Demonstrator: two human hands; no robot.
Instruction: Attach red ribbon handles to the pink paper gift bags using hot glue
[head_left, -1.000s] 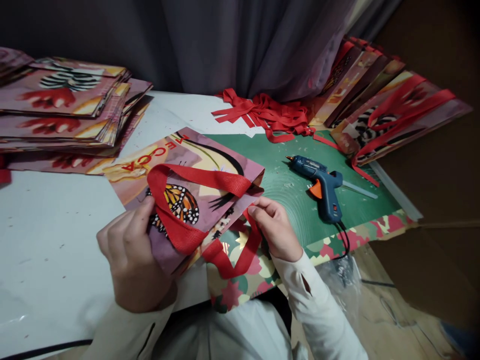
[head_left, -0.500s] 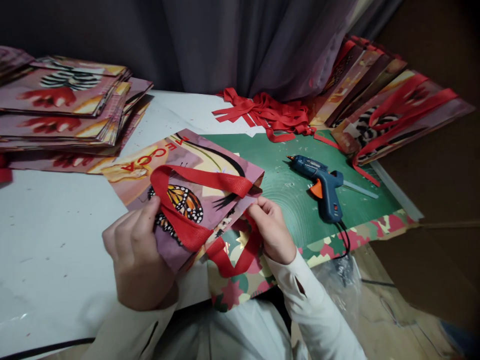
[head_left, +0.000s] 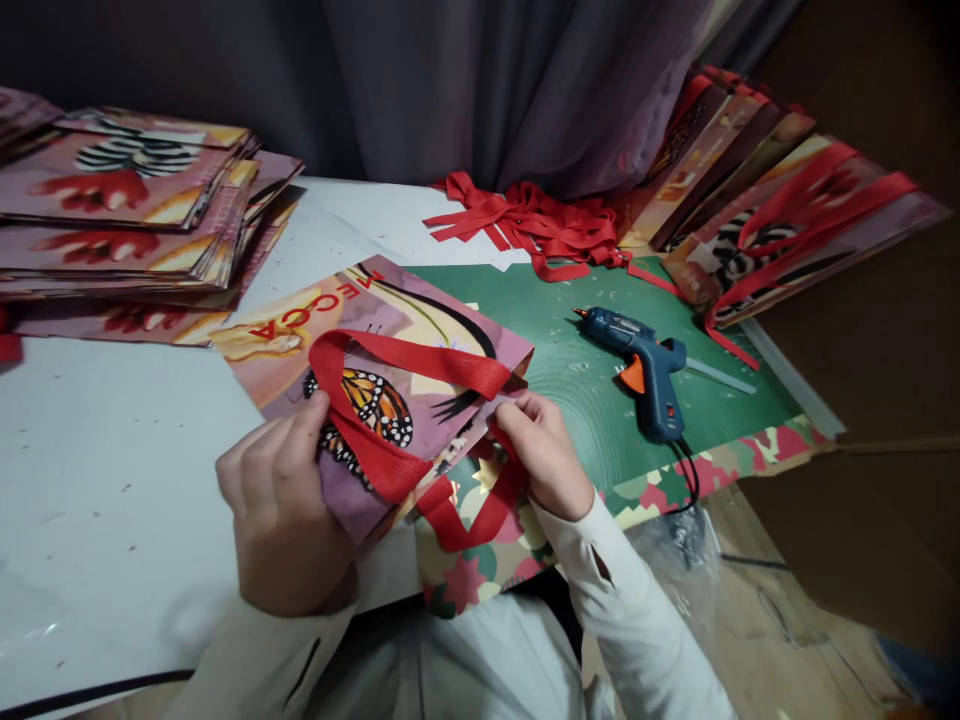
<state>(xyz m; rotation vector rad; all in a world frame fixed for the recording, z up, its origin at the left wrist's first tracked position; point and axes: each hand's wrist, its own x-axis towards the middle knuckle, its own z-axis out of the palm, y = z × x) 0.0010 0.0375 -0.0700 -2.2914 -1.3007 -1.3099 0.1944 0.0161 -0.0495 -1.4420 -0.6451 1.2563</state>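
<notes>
Both hands are on a flat paper bag (head_left: 390,350) with a butterfly print, lying at the near edge of the white table (head_left: 112,470), its right corner overlapping the green mat (head_left: 585,390). The left hand (head_left: 281,520) grips the bag's near-left edge, thumb on top pressing down right beside the red handle (head_left: 375,455) where it loops across the butterfly, fingers curled underneath. The right hand (head_left: 544,450) pinches the bag's open mouth at the right corner, fingertips closed on the paper edge, just where the upper handle end meets the rim. A second red loop (head_left: 469,515) hangs off below the bag between the two hands, over a floral-patterned sheet (head_left: 525,550) that sticks out from under the mat.

Other stuff around: a blue glue gun (head_left: 641,365) with an orange trigger lies on its side on the mat, well apart from the right hand, cord trailing off the near edge. Behind it there's a tangle of loose red ribbons (head_left: 536,225) against the grey curtain (head_left: 465,90). Far left is a big stack of flat bags (head_left: 127,215) without handles, and far right a fanned-out row of finished bags (head_left: 780,210) with red handles on them.
</notes>
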